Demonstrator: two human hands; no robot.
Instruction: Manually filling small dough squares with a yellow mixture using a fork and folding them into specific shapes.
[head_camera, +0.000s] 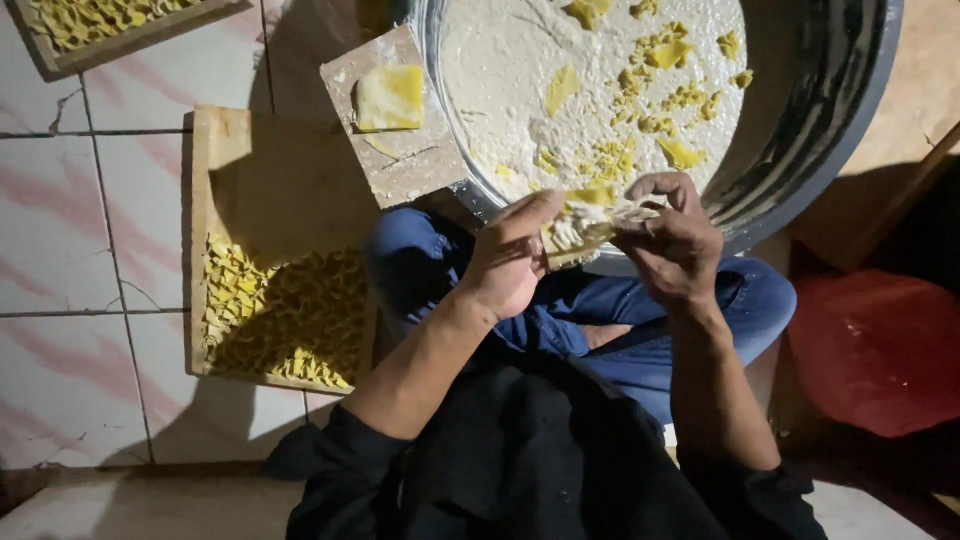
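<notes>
Scene: A seated person is seen from above on a tiled floor (90, 200), legs crossed in blue trousers, a large metal basin (820, 110) set just ahead of the knees.

Left hand (510, 262): Fingers are closed on the near end of a small yellow wrapper (590, 215), thumb stretched along its top edge.

Right hand (675, 240): Fingers are curled and pinched on the far end of the same wrapper; a pale filling is seen between the two hands.

Wrapper: It is held in the air over the lap, just in front of the basin's near rim, touching neither.

Basin: A whitish paste is spread across its floor, and loose yellow scraps (660, 85) are scattered over it.

Board (405, 160): A small floured square is propped between basin and tray, with one flat yellow sheet (390, 97) lying on it.

Tray (270, 170): The wooden tray at the left knee is judged roughly half filled; folded yellow pieces (285, 315) are packed along its near part, the far part bare.

Second tray (130, 38): At the top left corner, it is seen crowded with similar pieces.

Progress: Many pieces are judged done; one is in hand, one sheet is waiting, and paste is left in the basin.
</notes>
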